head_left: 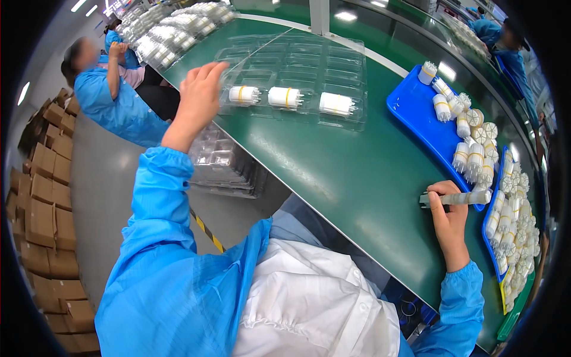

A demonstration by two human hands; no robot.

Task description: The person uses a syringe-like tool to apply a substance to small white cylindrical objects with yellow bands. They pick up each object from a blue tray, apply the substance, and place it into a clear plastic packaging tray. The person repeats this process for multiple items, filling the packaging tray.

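Note:
My left hand (199, 95) is raised at the left edge of a clear plastic blister tray (345, 56), with its fingers stretched and apart. The tray lies on the green table, and its near row holds white cylinders with yellow bands and metal pins: a left one (244, 95), a middle one (285, 97) and a right one (336, 103). At the right, my right hand (450, 223) is closed around a long pale grey stick-like piece (462, 198), whose exact kind I cannot make out. It lies beside the near end of a blue tray (416, 116).
Several similar cylinders (475, 157) lie in the blue tray, and a heap of them (514, 220) fills another beside it. Stacked clear trays (223, 163) stand below the table's edge. A person in blue (119, 101) sits at the left, near cardboard boxes (50, 196).

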